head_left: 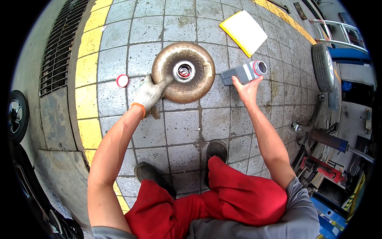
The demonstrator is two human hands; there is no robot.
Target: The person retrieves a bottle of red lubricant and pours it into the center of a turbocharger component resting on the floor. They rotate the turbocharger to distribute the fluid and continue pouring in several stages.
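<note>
Tiled floor point(183, 127), yellow band point(88, 69) along its left edge, a second yellow line point(286, 18) near its upper right corner. Doughnut-shaped metal part point(187, 91) lies flat on the tiles, somewhat above the middle of the floor and nearer the left band than the right edge; brown-bronze finish, pale rectangular patch on its right side, bright hub point(177, 73) at the centre with red showing inside the opening. Left hand point(149, 93), in a pale knitted glove with an orange cuff, is at the part's lower left rim — grip closed on it, thumb laid over the top toward the hub, other fingers mostly hidden by the outer side. Right hand point(247, 91), bare, has its grip wrapped around a grey bottle point(238, 74), just beside the part on the right; bottle tilted, uncapped, red-ringed mouth toward the right edge of the floor. Cannot tell whether its base touches the tiles. Red-and-white cap point(122, 81) rests between the left band and the metal part, apart from both. White-topped, yellow-edged flat item point(244, 34) lies toward the upper right corner — above the bottle, not touching it. Wheel point(323, 67) stands at the right edge.
</note>
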